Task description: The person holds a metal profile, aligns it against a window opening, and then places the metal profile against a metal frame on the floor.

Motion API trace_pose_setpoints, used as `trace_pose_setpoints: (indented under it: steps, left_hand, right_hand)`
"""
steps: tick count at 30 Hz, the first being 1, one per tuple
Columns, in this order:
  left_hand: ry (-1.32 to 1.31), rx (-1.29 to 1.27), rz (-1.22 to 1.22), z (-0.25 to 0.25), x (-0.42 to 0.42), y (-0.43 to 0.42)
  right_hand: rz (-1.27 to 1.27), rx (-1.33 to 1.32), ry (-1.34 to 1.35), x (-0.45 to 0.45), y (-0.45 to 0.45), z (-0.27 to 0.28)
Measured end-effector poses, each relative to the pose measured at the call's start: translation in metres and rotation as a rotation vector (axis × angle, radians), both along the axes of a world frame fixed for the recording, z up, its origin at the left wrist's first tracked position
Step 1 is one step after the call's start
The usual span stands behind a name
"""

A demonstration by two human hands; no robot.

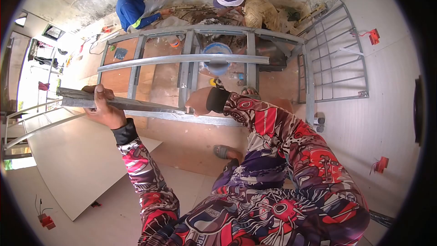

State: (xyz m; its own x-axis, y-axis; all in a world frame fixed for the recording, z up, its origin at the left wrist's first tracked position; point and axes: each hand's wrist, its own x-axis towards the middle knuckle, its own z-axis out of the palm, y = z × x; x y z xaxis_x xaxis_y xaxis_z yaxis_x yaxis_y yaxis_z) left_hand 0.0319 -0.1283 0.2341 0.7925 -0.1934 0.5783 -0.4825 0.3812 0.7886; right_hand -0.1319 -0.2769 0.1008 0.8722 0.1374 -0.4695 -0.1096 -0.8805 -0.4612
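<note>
A grey metal channel (141,105) lies across the near side of a metal frame (218,119). Toward its left end, my left hand (107,109) is wrapped round it, with the thumb on top. My right hand (200,101) is closed at the channel's right end, by the frame's near rail; its fingers are partly hidden. Another long metal stud (182,59) rests across the middle of the frame, beyond my hands. Under the frame stands a blue bucket (217,66), and a yellow tape measure (213,82) lies near my right wrist.
Beyond the frame, a person in blue (132,9) and a person in a cap (259,11) crouch by the wall. A metal grille (337,59) stands at the right. A large pale board (82,164) lies at the lower left.
</note>
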Motion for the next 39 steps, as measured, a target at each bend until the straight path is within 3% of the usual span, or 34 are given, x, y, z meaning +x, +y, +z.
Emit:
trace_pose_setpoints:
  steps: [39]
  left_hand:
    - [0.009, 0.031, 0.01, 0.0005, -0.003, -0.0014]
  right_hand:
    - [-0.017, -0.017, 0.004, 0.0024, 0.0013, -0.0029]
